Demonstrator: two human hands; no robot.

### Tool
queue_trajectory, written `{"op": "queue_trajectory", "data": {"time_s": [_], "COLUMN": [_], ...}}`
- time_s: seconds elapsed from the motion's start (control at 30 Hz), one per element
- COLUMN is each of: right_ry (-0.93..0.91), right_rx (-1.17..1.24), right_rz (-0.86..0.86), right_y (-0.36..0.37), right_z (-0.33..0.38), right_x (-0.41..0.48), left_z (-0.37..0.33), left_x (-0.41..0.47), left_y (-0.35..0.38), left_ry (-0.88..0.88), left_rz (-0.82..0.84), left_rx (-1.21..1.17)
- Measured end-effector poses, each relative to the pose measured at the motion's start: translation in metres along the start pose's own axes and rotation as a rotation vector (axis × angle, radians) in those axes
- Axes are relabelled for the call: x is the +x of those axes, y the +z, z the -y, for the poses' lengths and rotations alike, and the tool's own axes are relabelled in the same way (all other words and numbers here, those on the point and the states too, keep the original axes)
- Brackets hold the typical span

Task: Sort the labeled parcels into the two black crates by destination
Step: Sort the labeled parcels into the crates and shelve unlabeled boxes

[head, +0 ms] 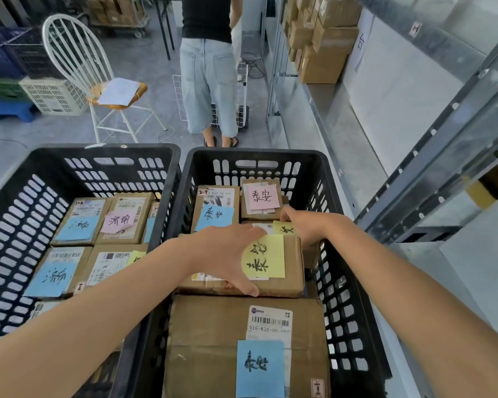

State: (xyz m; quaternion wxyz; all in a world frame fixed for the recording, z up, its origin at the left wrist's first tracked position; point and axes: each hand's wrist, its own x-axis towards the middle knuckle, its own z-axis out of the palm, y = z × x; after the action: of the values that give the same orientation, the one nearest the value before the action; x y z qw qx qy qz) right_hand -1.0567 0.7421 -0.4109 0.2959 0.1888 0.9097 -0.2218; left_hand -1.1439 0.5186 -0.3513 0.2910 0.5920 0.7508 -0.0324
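Note:
Two black slotted crates stand side by side, the left crate (18,214) and the right crate (325,179). Both hold several brown cardboard parcels with coloured sticky notes. My left hand (227,254) lies over a parcel with a big yellow note (292,265) in the right crate, thumb hooked over its near edge, fingers across the top. My right hand (302,225) holds the far right end of the same parcel, next to a parcel with a small yellow note (283,227). A large parcel with a blue note (213,340) fills the crate's near end.
A person in light jeans (207,81) stands just beyond the crates beside a wire trolley (242,90). A white chair (98,76) with papers is at the back left. A metal shelf rack (431,156) runs along the right. Stacked cartons (322,38) sit further back.

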Motion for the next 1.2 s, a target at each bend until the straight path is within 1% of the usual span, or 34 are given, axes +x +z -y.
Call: {"op": "queue_trajectory", "data": {"time_s": [0.17,0.33,0.4,0.5,0.57,0.83,1.0,1.2], "right_ry": [0.011,-0.006,-0.013,-0.045,-0.037,-0.051,-0.075,-0.041], "right_rx": [0.035,-0.06,-0.056,0.051,0.071,-0.108,-0.109,-0.215], "right_rz": [-0.036,-0.192,-0.217,-0.162,-0.098,0.016,-0.031,0.037], "right_y": [0.0,0.015,0.017,0.01,-0.003,-0.059,-0.074,-0.1], "right_z": [-0.001,0.002,0.0,-0.002,-0.002,0.016,0.024,0.035], "right_x": [0.003,-0.002,-0.004,-0.008,-0.013,-0.03,-0.031,-0.037], "left_z": [-0.001,0.001,0.0,0.001,0.003,0.002,0.003,0.01], "left_x": [0.007,0.01,0.006,-0.002,-0.007,-0.009,-0.006,-0.002], "left_y": [0.0,0.006,0.006,0.002,-0.001,-0.002,0.0,0.001], "left_ry": [-0.004,-0.017,-0.015,-0.01,-0.008,0.036,0.039,0.047], "left_rz": [0.024,0.042,0.04,-0.005,-0.051,-0.022,-0.014,0.001], "left_rx": [0.0,-0.02,-0.004,0.082,0.087,0.0,0.001,-0.048]}}
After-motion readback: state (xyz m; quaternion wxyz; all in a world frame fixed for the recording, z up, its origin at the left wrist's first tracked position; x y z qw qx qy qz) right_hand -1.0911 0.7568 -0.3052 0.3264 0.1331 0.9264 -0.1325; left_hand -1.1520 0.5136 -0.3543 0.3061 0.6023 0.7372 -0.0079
